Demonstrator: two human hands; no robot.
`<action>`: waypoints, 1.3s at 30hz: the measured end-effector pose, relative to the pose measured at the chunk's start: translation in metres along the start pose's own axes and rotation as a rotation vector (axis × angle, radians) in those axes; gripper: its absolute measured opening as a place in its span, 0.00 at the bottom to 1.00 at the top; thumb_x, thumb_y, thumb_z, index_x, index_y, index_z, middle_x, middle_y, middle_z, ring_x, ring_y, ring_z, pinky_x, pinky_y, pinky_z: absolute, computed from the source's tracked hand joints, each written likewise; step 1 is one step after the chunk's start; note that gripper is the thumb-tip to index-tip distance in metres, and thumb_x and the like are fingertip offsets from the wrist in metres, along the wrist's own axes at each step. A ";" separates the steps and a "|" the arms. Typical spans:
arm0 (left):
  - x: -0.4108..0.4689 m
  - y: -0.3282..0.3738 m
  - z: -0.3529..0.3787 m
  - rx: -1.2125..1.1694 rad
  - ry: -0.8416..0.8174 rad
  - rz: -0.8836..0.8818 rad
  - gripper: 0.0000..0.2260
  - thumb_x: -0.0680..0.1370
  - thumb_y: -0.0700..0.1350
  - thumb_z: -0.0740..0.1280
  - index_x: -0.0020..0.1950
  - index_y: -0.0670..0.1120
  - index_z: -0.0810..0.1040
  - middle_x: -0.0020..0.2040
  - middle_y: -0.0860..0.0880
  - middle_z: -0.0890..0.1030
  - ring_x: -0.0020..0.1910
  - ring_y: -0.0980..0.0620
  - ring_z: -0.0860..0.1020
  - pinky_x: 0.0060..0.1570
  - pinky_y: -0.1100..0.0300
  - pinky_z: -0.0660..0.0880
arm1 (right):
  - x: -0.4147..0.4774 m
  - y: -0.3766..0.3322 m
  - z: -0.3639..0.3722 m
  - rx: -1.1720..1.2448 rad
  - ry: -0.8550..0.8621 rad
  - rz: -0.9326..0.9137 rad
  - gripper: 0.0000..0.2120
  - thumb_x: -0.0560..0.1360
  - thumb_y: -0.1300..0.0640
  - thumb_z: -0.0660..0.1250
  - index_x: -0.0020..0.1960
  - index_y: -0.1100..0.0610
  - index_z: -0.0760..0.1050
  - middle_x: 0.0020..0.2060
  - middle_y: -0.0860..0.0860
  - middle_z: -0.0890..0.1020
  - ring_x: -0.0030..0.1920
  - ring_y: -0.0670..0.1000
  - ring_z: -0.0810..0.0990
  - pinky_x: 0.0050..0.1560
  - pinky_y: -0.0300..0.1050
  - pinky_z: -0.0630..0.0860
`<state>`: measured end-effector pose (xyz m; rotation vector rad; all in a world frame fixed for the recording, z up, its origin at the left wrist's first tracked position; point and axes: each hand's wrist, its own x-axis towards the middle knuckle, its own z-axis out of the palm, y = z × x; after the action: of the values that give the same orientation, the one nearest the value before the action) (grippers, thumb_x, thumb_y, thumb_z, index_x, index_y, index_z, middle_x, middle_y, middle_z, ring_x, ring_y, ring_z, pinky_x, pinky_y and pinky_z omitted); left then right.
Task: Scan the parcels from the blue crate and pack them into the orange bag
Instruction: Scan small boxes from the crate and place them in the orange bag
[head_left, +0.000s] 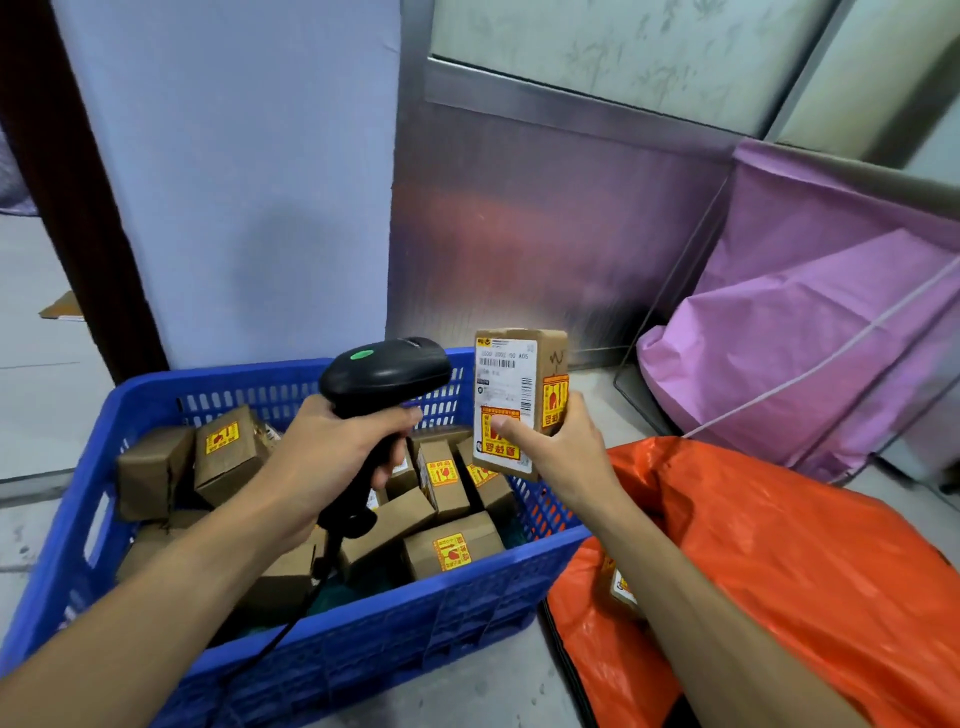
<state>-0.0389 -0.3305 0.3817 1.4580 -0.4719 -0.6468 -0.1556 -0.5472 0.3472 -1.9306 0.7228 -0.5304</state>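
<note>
Parcels (452, 551) lie heaped in a crate (363, 660) on the floor (498, 691); a bag (805, 571) sits just right of it, holding one more parcel (621, 587), with a sack (805, 322) behind it against the wall (545, 234).

You stand in a parcel sorting room: labelled cardboard parcels (452, 551) fill a blue crate (363, 654), beside big sacks (810, 353).
</note>
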 end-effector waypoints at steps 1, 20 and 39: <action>0.000 0.000 0.004 -0.010 -0.009 -0.002 0.06 0.79 0.45 0.72 0.51 0.42 0.83 0.34 0.45 0.80 0.30 0.50 0.76 0.36 0.55 0.74 | -0.001 -0.003 -0.002 -0.003 -0.001 -0.005 0.27 0.73 0.46 0.77 0.66 0.50 0.68 0.56 0.46 0.83 0.52 0.45 0.85 0.52 0.46 0.85; -0.005 -0.082 0.154 0.128 -0.027 -0.043 0.10 0.81 0.44 0.71 0.43 0.41 0.79 0.30 0.45 0.77 0.25 0.50 0.74 0.30 0.55 0.72 | -0.062 0.036 -0.133 0.114 0.007 0.178 0.26 0.73 0.46 0.77 0.63 0.51 0.68 0.51 0.46 0.87 0.47 0.43 0.87 0.49 0.43 0.83; 0.020 -0.332 0.302 0.198 -0.011 -0.507 0.14 0.75 0.60 0.75 0.53 0.52 0.87 0.42 0.52 0.88 0.42 0.51 0.86 0.42 0.56 0.83 | -0.098 0.326 -0.122 0.436 -0.107 0.758 0.19 0.79 0.39 0.67 0.63 0.50 0.76 0.46 0.59 0.88 0.37 0.59 0.84 0.33 0.45 0.80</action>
<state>-0.2601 -0.5687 0.0717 1.7818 -0.1721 -1.0309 -0.3893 -0.6734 0.1014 -1.1521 1.0870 -0.0904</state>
